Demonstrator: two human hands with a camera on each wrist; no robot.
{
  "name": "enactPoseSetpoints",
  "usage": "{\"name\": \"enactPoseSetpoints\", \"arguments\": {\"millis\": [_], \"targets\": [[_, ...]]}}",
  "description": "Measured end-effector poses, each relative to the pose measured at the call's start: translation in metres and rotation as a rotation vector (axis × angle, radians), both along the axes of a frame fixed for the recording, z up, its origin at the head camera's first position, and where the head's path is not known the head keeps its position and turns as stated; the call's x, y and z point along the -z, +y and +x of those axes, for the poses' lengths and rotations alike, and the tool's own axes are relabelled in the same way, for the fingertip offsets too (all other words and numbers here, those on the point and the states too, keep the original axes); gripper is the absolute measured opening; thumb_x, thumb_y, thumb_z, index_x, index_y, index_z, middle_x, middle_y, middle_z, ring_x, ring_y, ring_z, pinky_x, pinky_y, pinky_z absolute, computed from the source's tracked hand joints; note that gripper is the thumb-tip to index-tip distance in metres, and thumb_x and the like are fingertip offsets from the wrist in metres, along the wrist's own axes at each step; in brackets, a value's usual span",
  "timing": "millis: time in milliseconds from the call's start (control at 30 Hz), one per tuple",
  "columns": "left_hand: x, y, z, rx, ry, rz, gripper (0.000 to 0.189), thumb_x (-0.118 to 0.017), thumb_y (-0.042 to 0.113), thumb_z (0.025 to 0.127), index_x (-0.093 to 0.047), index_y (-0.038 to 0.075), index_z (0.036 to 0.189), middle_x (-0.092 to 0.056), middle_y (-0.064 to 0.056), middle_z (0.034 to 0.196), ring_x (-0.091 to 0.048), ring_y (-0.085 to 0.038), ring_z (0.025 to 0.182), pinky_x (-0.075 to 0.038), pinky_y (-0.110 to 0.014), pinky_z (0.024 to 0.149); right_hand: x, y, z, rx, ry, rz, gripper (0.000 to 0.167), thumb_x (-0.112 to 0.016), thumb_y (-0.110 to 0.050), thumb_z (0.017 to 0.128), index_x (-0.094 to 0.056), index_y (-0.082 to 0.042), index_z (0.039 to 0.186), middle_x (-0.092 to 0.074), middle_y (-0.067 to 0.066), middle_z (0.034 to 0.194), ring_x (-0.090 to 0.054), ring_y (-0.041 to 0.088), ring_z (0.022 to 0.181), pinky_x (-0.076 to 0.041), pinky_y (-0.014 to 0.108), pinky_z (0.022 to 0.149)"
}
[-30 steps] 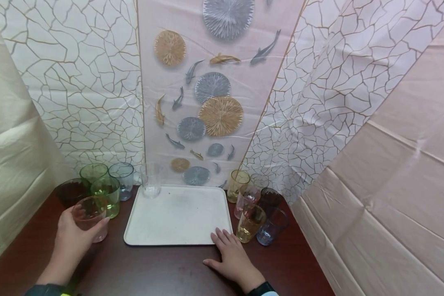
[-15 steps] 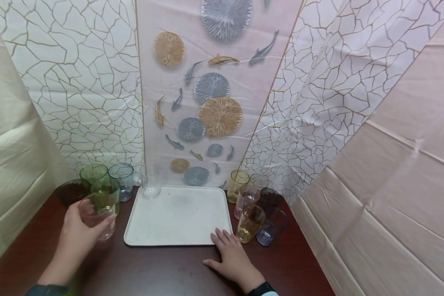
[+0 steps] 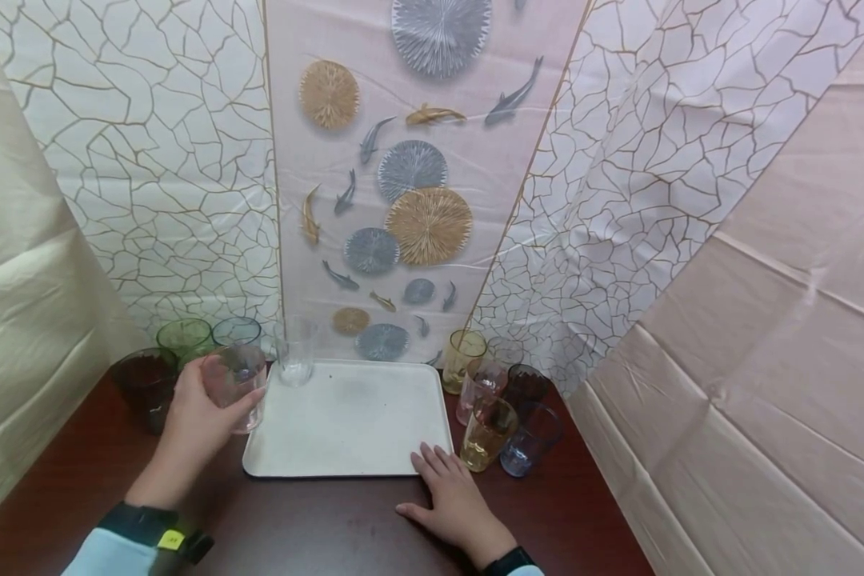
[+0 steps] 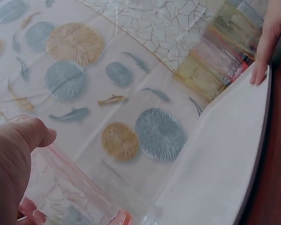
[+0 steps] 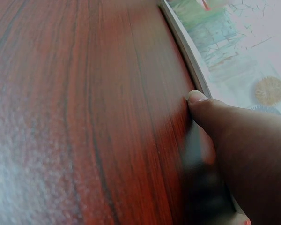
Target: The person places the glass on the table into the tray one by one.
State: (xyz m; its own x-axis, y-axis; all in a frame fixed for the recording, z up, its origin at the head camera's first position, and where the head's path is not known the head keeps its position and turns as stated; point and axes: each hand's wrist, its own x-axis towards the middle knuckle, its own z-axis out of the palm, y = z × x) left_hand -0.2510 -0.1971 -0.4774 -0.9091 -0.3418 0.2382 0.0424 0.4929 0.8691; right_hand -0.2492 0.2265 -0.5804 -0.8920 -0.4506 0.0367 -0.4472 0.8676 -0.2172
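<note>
My left hand (image 3: 198, 420) grips a transparent pink tumbler (image 3: 245, 400) by its sides, at the left edge of the white tray (image 3: 353, 432). In the left wrist view, my thumb lies along the pink tumbler (image 4: 70, 187). A clear tumbler (image 3: 295, 364) stands at the tray's back left corner. My right hand (image 3: 454, 500) lies with fingers extended, fingertips at the tray's front right corner. The right wrist view shows its thumb next to the tray's edge (image 5: 189, 54). Whether the pink tumbler touches the tray, I cannot tell.
On the left stand a dark tumbler (image 3: 144, 388), a green tumbler (image 3: 185, 336) and a blue tumbler (image 3: 236, 330), partly hidden. Several coloured tumblers cluster right of the tray, including an amber one (image 3: 486, 436) and a blue one (image 3: 526, 448). Patterned cloth (image 3: 374, 200) hangs behind.
My left hand has carried the pink tumbler right and away from me, from in front of the left cluster to the tray's left edge. My right hand has stayed put.
</note>
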Motion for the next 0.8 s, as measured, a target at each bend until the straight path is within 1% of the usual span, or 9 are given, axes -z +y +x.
{"name": "enactPoseSetpoints", "arguments": {"millis": [200,367,567,667,800], "targets": [[-0.011,0.017,-0.022,0.024,0.019,0.021,0.106,-0.092,0.035,0.093,-0.027,-0.003,0.168,-0.041,-0.035,0.159,-0.048,-0.053,0.145,-0.046,-0.07,0.116,0.0,0.001,0.0,-0.001,0.0,-0.003,0.094,-0.066,-0.079,0.097,-0.05,-0.019,0.168,-0.041,0.007,0.176,-0.036,0.035,0.163,-0.03,0.065,0.13],[-0.014,0.025,-0.04,0.045,0.04,0.05,0.104,-0.091,0.034,0.094,-0.027,-0.001,0.169,-0.042,-0.034,0.157,-0.05,-0.052,0.144,-0.049,-0.068,0.115,0.001,0.001,0.0,-0.003,0.002,-0.008,0.094,-0.067,-0.079,0.097,-0.05,-0.019,0.168,-0.042,0.008,0.176,-0.036,0.035,0.163,-0.03,0.065,0.13],[-0.012,0.032,-0.056,0.048,0.025,0.074,0.101,-0.091,0.028,0.094,-0.028,0.0,0.168,-0.043,-0.031,0.158,-0.049,-0.049,0.145,-0.047,-0.065,0.117,0.003,0.002,-0.001,-0.003,-0.001,-0.009,0.094,-0.065,-0.08,0.097,-0.049,-0.02,0.169,-0.041,0.007,0.176,-0.035,0.034,0.164,-0.029,0.065,0.13],[-0.009,0.035,-0.062,0.043,0.015,0.075,0.1,-0.091,0.03,0.094,-0.029,0.001,0.168,-0.045,-0.03,0.155,-0.05,-0.048,0.143,-0.048,-0.065,0.116,0.004,0.003,-0.001,-0.006,0.002,-0.009,0.095,-0.064,-0.08,0.098,-0.049,-0.02,0.169,-0.041,0.007,0.176,-0.035,0.035,0.163,-0.029,0.066,0.13],[-0.004,0.037,-0.066,0.047,-0.001,0.071,0.101,-0.09,0.035,0.094,-0.029,0.001,0.168,-0.048,-0.029,0.15,-0.054,-0.047,0.137,-0.051,-0.065,0.112,0.004,0.003,-0.001,-0.005,0.003,-0.018,0.095,-0.065,-0.08,0.097,-0.05,-0.02,0.168,-0.041,0.007,0.176,-0.036,0.036,0.163,-0.029,0.067,0.13]]}}
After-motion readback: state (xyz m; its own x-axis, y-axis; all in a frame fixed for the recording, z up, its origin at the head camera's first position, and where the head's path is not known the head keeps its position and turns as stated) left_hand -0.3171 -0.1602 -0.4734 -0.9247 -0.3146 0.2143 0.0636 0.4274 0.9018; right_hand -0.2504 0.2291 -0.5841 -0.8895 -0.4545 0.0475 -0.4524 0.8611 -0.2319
